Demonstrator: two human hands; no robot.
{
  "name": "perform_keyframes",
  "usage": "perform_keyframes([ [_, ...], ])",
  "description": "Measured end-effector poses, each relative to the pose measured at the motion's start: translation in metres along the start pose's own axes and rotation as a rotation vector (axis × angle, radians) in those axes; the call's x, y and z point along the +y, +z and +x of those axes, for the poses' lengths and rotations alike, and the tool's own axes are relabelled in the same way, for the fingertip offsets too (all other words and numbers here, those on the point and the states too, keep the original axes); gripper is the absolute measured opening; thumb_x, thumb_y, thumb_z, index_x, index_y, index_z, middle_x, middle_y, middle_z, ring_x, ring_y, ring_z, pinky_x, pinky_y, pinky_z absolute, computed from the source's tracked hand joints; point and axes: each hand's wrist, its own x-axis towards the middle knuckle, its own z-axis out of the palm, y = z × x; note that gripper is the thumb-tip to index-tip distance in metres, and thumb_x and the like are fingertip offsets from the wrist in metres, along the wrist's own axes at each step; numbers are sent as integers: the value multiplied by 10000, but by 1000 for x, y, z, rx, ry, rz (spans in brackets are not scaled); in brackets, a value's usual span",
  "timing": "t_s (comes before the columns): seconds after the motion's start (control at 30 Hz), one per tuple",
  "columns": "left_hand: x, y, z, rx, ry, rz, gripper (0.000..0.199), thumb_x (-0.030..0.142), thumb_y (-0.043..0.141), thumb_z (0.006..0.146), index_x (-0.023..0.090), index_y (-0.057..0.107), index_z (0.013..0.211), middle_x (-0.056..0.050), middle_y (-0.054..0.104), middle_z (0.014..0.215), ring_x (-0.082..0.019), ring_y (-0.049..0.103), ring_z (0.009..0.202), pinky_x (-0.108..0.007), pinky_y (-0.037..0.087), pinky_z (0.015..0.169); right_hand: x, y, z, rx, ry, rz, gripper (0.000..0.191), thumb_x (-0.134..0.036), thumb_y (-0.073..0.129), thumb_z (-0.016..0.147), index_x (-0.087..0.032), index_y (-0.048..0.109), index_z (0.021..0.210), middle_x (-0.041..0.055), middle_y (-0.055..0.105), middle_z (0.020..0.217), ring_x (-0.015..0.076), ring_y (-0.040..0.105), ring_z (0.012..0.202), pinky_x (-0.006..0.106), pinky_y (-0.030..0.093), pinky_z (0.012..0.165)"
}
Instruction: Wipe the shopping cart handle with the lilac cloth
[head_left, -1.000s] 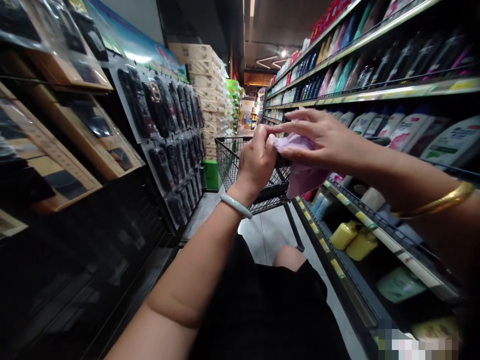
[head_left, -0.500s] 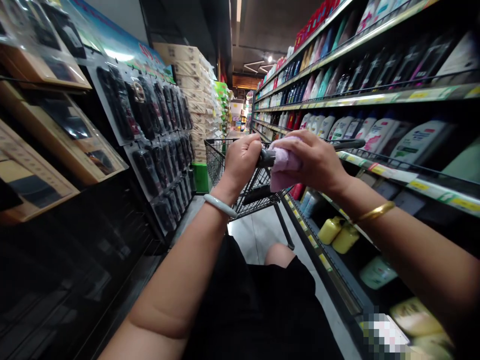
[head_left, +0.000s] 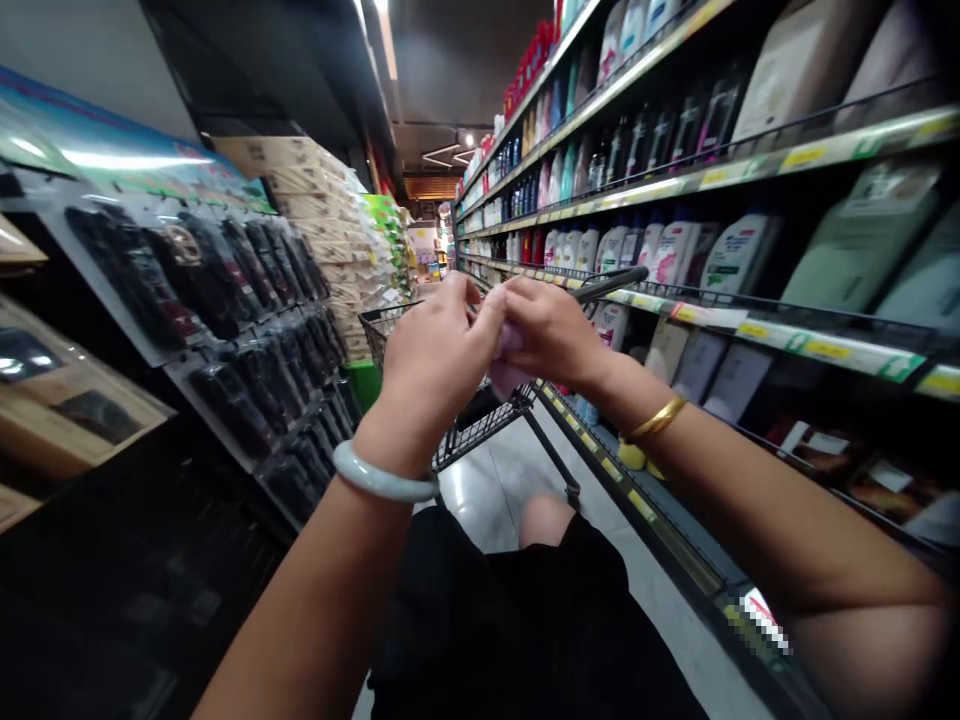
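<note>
My right hand is closed on a light purple cloth, a corner of which hangs below the fingers. It rests at the black handle of a shopping cart, whose bare right end sticks out beyond the hand. My left hand is closed too, its thumb touching the right fingertips. What lies inside the left fingers is hidden by the back of that hand. The cart's black wire basket shows below and behind both hands.
Shelves of shampoo bottles line the right side, with a shelf edge near my right arm. Packaged hairbrush-like items hang on the left. Stacked cartons stand farther along the aisle, above a tiled floor.
My left hand has turned and come against my right hand, which moved left with the cloth. The view has swung rightward, showing more of the right shelves.
</note>
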Motion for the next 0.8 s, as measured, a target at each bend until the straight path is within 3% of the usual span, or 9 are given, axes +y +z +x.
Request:
perform_keyframes([
  [0.13,6,12,-4,75,46,158,604,674,340,1038,228,717,881,-93,729,775,-241,645,735,-331,305,634,28,5,-10,1,-79,8,506,-276,744,838,-254,646,1334,89,684,1301,272,620,1161,421,510,998],
  [0.2,1,18,-3,114,94,176,624,648,340,1047,228,705,765,-90,707,714,-223,617,684,-342,257,613,39,5,-18,-3,-16,20,482,-251,741,834,-245,657,1309,90,687,1272,270,620,1153,424,509,1002],
  [0.3,-5,25,0,190,130,176,561,563,419,1043,222,676,680,-70,653,627,-196,555,623,-353,211,606,35,8,-23,56,121,-18,427,-229,703,864,-214,663,1289,125,672,1277,298,603,1177,459,481,1034],
  [0.37,-8,27,1,215,145,167,512,514,467,1028,219,650,652,-57,618,595,-184,519,607,-355,199,607,30,10,-21,68,110,-35,425,-238,671,894,-220,651,1319,126,654,1318,306,582,1215,468,457,1059],
  [0.47,-12,26,2,208,167,166,475,491,518,998,221,581,612,-38,557,571,-172,461,594,-354,189,608,37,8,-18,7,40,-3,408,-270,665,893,-229,661,1300,91,672,1268,270,600,1145,418,476,1001],
  [0.6,-21,26,6,204,206,162,489,476,539,973,224,438,566,-6,424,538,-155,355,574,-351,173,607,62,2,-18,-45,119,-6,411,-265,706,824,-188,697,1227,92,694,1188,249,620,1028,374,488,896],
  [0.67,-28,24,7,214,229,143,505,467,545,966,223,383,555,12,351,529,-146,309,565,-349,172,604,61,2,-16,-44,160,-43,401,-235,702,811,-176,710,1207,107,695,1157,249,619,983,367,475,854],
  [0.8,-50,12,4,235,234,70,521,442,565,964,215,351,547,40,246,532,-124,256,549,-342,174,594,37,9,-6,-22,155,-91,350,-236,677,847,-188,721,1191,110,694,1107,245,604,942,365,451,824],
])
